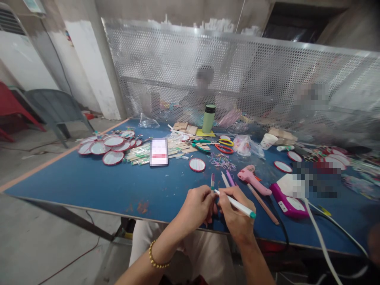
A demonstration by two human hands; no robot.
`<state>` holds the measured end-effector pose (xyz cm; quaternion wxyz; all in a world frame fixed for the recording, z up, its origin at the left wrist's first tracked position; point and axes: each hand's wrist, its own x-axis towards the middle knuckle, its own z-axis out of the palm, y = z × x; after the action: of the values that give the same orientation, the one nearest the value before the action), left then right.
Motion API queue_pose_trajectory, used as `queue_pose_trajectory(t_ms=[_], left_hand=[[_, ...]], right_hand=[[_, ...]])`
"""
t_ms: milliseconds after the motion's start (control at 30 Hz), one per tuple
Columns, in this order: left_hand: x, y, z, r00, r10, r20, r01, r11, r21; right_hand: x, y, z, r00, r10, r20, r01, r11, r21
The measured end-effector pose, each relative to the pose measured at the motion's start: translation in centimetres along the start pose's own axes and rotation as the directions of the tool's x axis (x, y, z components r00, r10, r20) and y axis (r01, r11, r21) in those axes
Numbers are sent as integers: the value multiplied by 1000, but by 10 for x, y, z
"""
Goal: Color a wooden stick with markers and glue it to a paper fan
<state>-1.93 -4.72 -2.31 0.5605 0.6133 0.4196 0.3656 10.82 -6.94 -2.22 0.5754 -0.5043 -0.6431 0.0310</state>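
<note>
My left hand [199,206], with a beaded bracelet at the wrist, is closed on a thin stick [213,181] that points up, banded in purple and green. Close on its right, my right hand [237,211] grips a white marker [237,204] with a teal end. The marker's tip touches or nearly touches the stick. Just beyond my hands lie a purple pen [230,178] and a white pen [225,179] on the blue table [166,186].
Round white discs [113,141] are piled at the left beside wrapped sticks [139,153] and a phone [159,152]. A green bottle [209,119] stands at the back. A pink glue gun [254,180], a paper cup [268,141] and a magenta box [287,202] are on the right.
</note>
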Motion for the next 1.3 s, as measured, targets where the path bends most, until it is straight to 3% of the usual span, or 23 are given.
queue_pose_trajectory(t_ms=[1300], left_hand=[[0,1,0,1000,-18,12,19,999,-35]], right_hand=[[2,-3,-1,1000,-5,6,5,1000,1]])
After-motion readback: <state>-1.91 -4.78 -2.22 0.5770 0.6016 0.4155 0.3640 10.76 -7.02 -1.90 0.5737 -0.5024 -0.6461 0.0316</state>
